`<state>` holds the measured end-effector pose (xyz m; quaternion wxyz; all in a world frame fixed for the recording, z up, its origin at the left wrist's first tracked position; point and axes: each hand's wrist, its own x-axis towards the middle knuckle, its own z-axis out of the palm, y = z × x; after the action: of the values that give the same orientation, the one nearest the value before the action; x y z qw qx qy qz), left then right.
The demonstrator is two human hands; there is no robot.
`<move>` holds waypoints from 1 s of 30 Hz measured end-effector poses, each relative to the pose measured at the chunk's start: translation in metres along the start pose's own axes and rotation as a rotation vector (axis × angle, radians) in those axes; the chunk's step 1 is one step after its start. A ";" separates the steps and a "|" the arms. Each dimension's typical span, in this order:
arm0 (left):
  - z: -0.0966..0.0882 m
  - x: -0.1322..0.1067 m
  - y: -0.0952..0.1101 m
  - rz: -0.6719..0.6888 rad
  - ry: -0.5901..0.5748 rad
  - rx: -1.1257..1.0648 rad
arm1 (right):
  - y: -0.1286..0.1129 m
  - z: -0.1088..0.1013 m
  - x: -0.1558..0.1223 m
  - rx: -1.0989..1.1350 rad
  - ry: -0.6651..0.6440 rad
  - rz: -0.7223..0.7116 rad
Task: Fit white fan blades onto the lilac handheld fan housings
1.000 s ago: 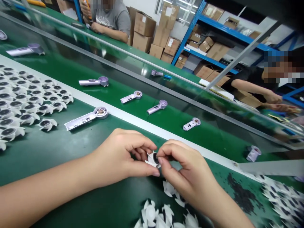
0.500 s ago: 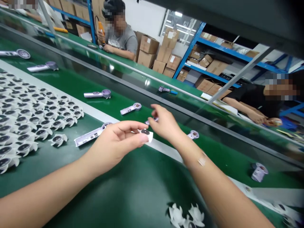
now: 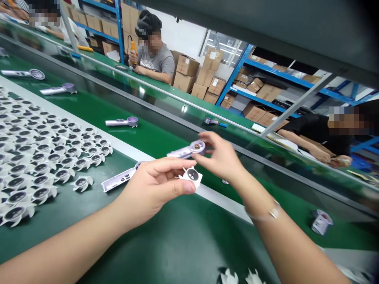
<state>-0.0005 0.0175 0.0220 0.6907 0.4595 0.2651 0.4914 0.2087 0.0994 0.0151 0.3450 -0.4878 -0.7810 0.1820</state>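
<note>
My left hand [image 3: 160, 185] is closed, pinching a white fan blade wheel [image 3: 192, 176] with a dark round hub between thumb and fingers. Just beyond it, my right hand [image 3: 220, 156] has its thumb and fingers around the round end of a lilac handheld fan housing [image 3: 185, 151]. Reddish-brown parts show inside that ring. Behind my left hand lies an open lilac housing half [image 3: 118, 180], its round end partly hidden by my fingers.
Many blade wheels [image 3: 44, 148] lie in rows at left; two more [image 3: 229, 277] are at the bottom edge. Further housings [image 3: 122, 122] lie on the green belt [image 3: 154, 138]. Across it, one person [image 3: 156, 59] holds an orange tool and another person [image 3: 314, 134] works at right.
My right hand has taken hold of a fan housing and raised it beside the blade wheel. My left hand has shifted slightly right, turning the wheel's hub more toward me.
</note>
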 end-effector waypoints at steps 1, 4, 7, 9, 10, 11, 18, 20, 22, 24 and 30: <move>0.001 -0.001 0.000 0.011 -0.007 0.025 | -0.010 -0.012 -0.023 0.067 0.033 0.022; 0.005 -0.005 -0.001 0.044 -0.045 0.117 | -0.037 -0.032 -0.082 0.411 0.057 0.148; 0.009 -0.008 -0.003 0.089 -0.093 0.242 | -0.054 -0.034 -0.118 0.629 0.022 0.204; 0.011 -0.009 -0.004 0.151 -0.118 0.416 | -0.057 -0.031 -0.131 0.687 -0.007 0.194; 0.012 -0.010 -0.004 0.194 -0.127 0.514 | -0.058 -0.029 -0.135 0.698 -0.021 0.191; 0.012 -0.010 -0.003 0.238 -0.141 0.607 | -0.057 -0.028 -0.138 0.697 -0.033 0.189; 0.011 -0.016 -0.002 0.292 -0.160 0.817 | -0.056 -0.027 -0.140 0.497 -0.048 0.097; 0.011 -0.017 -0.001 0.254 -0.131 0.792 | -0.055 -0.027 -0.139 0.397 -0.058 0.070; 0.012 -0.017 -0.001 0.175 -0.083 0.709 | -0.054 -0.029 -0.139 0.285 -0.069 0.037; 0.014 -0.017 -0.001 0.089 -0.047 0.628 | -0.054 -0.031 -0.138 0.181 -0.075 -0.016; 0.017 -0.019 -0.007 -0.187 -0.028 0.399 | -0.061 -0.034 -0.135 -0.075 -0.073 -0.227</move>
<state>0.0094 -0.0069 0.0220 0.6323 0.5673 0.3889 0.3566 0.2325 -0.0505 0.0278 0.3161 -0.4019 -0.8495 0.1300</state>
